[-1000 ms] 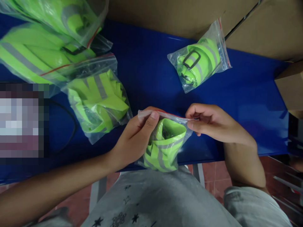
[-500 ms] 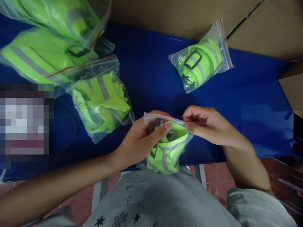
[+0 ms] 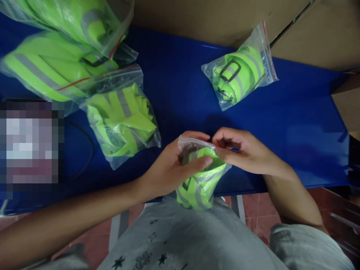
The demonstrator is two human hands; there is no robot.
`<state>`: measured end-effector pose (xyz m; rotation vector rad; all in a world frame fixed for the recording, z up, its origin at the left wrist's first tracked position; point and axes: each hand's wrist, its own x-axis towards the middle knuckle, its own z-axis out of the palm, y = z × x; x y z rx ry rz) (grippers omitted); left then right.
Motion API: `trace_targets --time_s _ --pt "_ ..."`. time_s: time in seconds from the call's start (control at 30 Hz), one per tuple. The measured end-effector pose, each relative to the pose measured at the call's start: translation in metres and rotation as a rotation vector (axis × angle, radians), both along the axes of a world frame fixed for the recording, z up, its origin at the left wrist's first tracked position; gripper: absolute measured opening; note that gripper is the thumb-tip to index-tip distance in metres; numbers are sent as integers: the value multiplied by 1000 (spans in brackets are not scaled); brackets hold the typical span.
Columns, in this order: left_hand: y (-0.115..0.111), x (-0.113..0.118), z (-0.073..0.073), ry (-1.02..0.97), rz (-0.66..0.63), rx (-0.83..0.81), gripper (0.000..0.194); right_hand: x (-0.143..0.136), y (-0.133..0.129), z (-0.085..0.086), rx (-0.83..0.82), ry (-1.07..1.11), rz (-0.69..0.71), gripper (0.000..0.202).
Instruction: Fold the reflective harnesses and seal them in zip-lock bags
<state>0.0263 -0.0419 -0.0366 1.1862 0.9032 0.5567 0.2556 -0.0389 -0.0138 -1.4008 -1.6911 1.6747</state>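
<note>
A clear zip bag [image 3: 198, 187] with folded yellow-green reflective strap inside is held near the table's front edge. My left hand [image 3: 171, 167] grips the bag's left side, thumb across the front and fingers behind it. My right hand [image 3: 242, 150] pinches the red-lined top edge at its right end between thumb and curled fingers. To the left lies another bag [image 3: 123, 120] of green strap with grey bands. Farther off on the right rests a bag [image 3: 239, 73] with a rolled green strap and a black buckle.
Two larger bags of green material, one [image 3: 56, 67] partly under the other [image 3: 75, 22], lie at the upper left of the blue table [image 3: 180, 86]. A pixelated object [image 3: 30, 146] and dark cable are at left. Cardboard boxes [image 3: 210, 18] stand along the back.
My right hand has slid a little left along the bag's top edge. My left thumb has shifted slightly right and down across the bag, and the two hands are closer together.
</note>
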Motion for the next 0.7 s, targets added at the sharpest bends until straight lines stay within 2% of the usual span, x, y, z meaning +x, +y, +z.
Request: trace_targets --time_s 0.13,0.4,0.7 --pt "1 -1 1 -2 -59 -29 54 -1 -1 -1 15 40 -2 4" --pt "2 0 1 16 -99 -2 58 -5 0 -4 -59 140 -18 7" --pt "-1 -2 0 2 -147 -73 69 -13 -5 -5 48 108 -30 5"
